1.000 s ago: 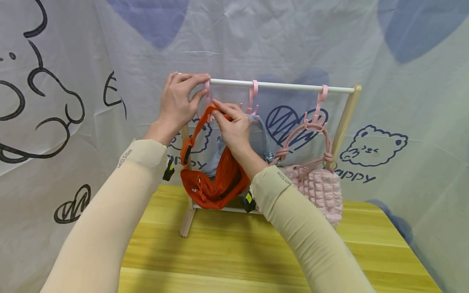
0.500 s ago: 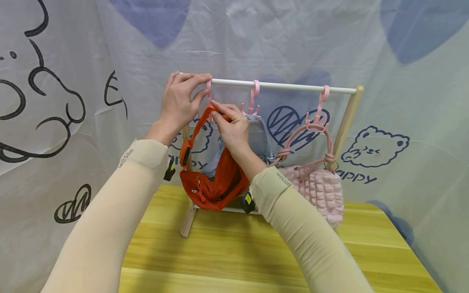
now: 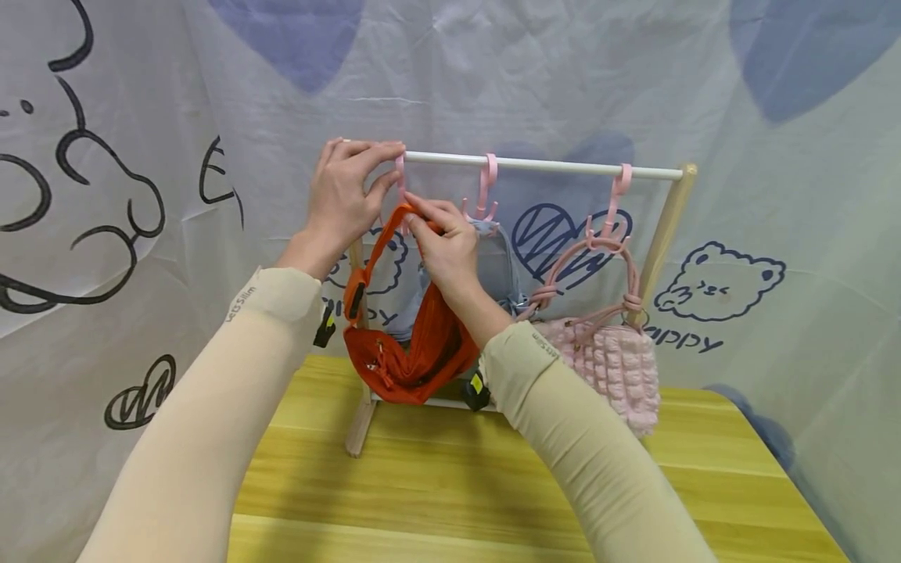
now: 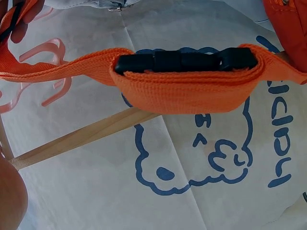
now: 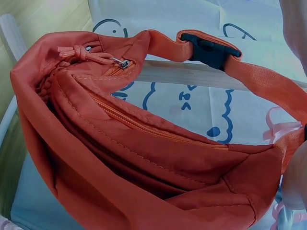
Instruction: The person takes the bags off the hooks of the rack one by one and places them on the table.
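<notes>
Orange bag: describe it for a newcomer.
Find the wooden rack with the white rail on the yellow tabletop. Below the rail's left end, the right hand holds the orange fabric waist bag. Its colour sets it apart from the pale blue bag behind and the puffy pink bag farther right.

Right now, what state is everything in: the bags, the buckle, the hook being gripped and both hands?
Orange bag: hanging from its strap.
Black buckle: clipped shut.
Blue-grey bag: hanging at the middle pink hook, partly hidden.
Pink bag: hanging by its handles on the right pink hook.
Left pink hook: on the rail; can't tell whether it bears the strap.
Left hand: gripping that hook.
Right hand: pinching the strap.
</notes>
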A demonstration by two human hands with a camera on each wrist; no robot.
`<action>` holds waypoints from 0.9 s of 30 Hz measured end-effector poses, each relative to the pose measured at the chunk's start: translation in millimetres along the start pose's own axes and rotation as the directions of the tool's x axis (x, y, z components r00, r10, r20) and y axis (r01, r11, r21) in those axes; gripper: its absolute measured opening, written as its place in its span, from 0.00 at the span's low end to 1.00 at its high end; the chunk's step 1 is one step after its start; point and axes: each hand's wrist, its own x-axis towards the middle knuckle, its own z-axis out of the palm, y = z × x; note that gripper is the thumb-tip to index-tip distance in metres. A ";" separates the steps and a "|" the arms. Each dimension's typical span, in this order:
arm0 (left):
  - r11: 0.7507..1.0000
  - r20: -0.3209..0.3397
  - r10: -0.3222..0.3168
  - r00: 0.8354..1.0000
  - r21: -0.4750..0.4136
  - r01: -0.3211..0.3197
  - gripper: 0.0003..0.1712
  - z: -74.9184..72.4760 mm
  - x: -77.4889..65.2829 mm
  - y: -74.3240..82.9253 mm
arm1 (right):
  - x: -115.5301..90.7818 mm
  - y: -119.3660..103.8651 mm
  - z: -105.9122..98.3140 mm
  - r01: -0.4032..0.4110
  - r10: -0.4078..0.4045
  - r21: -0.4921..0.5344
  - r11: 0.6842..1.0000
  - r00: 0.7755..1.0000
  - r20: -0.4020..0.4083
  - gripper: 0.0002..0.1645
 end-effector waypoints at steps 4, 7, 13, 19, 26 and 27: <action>1.000 0.000 0.004 1.000 -0.003 -0.004 0.20 1.3 0.6 0.6 | 1.1 -0.4 -1.8 0.011 -0.011 0.007 1.000 1.000 -0.007 0.18; 1.000 -0.006 0.006 1.000 -0.004 -0.006 0.20 2.5 1.2 0.7 | 1.4 -1.1 -2.8 0.010 -0.009 0.014 1.000 1.000 -0.010 0.17; 1.000 -0.004 0.002 1.000 0.000 -0.002 0.20 3.9 2.3 1.2 | 0.8 -1.2 -5.2 0.009 -0.009 0.022 1.000 1.000 -0.011 0.17; 1.000 0.011 -0.002 1.000 0.006 0.002 0.21 4.0 4.1 1.6 | -1.8 -0.9 -7.9 0.018 -0.017 0.029 0.999 1.000 -0.022 0.17; 1.000 0.031 -0.009 0.999 0.020 0.008 0.21 -0.4 3.5 1.3 | -3.9 -1.7 -10.6 0.003 -0.001 0.048 0.999 0.999 -0.033 0.17; 1.000 0.031 -0.010 0.999 0.020 0.009 0.20 -1.1 3.2 1.3 | -4.6 -2.3 -11.4 0.000 0.002 0.046 0.999 0.999 -0.033 0.17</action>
